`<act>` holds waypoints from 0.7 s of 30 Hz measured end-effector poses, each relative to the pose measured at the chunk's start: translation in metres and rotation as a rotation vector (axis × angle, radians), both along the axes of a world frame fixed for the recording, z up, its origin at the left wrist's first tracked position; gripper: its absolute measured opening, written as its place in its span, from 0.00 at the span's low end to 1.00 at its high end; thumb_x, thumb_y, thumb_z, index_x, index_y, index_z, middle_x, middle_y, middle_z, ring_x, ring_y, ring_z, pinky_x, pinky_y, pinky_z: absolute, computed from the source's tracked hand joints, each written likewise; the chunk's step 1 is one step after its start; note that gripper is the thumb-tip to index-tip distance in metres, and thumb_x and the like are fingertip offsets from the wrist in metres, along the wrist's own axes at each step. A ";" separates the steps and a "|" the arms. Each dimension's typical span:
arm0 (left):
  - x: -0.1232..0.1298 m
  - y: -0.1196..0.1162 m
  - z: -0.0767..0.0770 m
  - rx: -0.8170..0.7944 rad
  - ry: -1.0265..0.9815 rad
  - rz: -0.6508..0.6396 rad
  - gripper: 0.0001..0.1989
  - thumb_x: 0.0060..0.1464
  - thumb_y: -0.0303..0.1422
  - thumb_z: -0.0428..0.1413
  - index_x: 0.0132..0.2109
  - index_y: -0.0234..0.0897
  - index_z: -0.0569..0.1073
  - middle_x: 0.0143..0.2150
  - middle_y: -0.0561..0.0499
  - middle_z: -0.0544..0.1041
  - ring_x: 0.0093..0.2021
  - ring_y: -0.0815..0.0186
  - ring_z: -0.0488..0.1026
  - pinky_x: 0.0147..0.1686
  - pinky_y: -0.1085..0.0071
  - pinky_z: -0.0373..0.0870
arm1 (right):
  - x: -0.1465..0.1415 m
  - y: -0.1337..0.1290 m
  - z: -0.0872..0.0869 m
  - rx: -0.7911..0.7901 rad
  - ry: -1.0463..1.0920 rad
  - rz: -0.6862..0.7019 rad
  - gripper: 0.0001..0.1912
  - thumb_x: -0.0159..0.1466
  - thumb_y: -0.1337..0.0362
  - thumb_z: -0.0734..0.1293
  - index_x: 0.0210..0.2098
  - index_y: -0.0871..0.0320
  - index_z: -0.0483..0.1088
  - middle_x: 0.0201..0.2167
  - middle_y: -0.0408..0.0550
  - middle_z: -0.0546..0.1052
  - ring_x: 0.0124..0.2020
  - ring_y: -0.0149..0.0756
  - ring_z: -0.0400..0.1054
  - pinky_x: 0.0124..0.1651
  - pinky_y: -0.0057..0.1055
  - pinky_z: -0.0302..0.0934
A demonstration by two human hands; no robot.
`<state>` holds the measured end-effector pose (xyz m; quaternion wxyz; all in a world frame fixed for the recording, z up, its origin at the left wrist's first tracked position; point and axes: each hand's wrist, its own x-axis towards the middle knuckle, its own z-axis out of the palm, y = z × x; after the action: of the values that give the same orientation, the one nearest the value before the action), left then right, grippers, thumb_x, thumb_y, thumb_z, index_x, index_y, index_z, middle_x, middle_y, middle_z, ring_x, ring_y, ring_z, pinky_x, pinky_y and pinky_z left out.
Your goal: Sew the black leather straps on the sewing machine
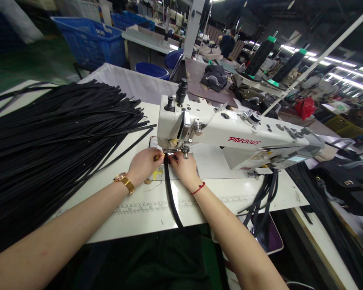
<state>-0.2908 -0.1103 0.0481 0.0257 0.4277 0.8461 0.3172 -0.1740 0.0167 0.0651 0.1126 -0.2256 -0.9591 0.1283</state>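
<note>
A white sewing machine (205, 121) stands in front of me. A narrow black strap (169, 191) runs from under its head toward me and hangs over the table's front edge. My left hand (143, 164), with a gold watch at the wrist, is closed in a pinch left of the strap by the needle area. Something small and yellowish shows at its fingertips, too small to name. Closed at the strap's right side is my right hand (185, 168), its fingertips on the strap's end close to the presser foot. The machine head partly hides these fingertips.
A large pile of black straps (57, 133) covers the table's left side. More straps (264, 197) hang under the machine's right end. A printed ruler (139, 208) runs along the table front. Behind are a blue basket (90, 42), a blue stool (152, 70) and black thread cones (260, 56).
</note>
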 end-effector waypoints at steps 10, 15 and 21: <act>-0.005 -0.003 -0.004 0.049 -0.042 -0.033 0.13 0.56 0.39 0.51 0.36 0.40 0.79 0.39 0.49 0.81 0.39 0.58 0.77 0.38 0.66 0.71 | 0.012 0.002 0.003 0.019 0.038 0.049 0.12 0.67 0.62 0.62 0.47 0.53 0.73 0.48 0.50 0.77 0.45 0.43 0.72 0.42 0.33 0.63; -0.004 -0.002 -0.002 0.042 -0.033 -0.031 0.12 0.56 0.38 0.51 0.35 0.41 0.79 0.39 0.49 0.81 0.39 0.57 0.77 0.37 0.66 0.71 | 0.012 0.003 0.002 -0.013 0.045 0.040 0.12 0.68 0.61 0.61 0.48 0.53 0.72 0.47 0.49 0.77 0.46 0.42 0.72 0.43 0.33 0.63; -0.004 -0.004 -0.002 0.040 -0.024 -0.044 0.12 0.55 0.38 0.51 0.35 0.40 0.78 0.38 0.49 0.81 0.39 0.58 0.77 0.38 0.66 0.70 | 0.012 0.004 0.001 -0.020 0.045 0.042 0.12 0.68 0.61 0.61 0.48 0.53 0.72 0.47 0.49 0.77 0.47 0.41 0.72 0.44 0.32 0.63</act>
<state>-0.2951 -0.1138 0.0461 0.0341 0.4427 0.8296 0.3386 -0.1618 0.0204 0.0657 0.1292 -0.2034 -0.9596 0.1454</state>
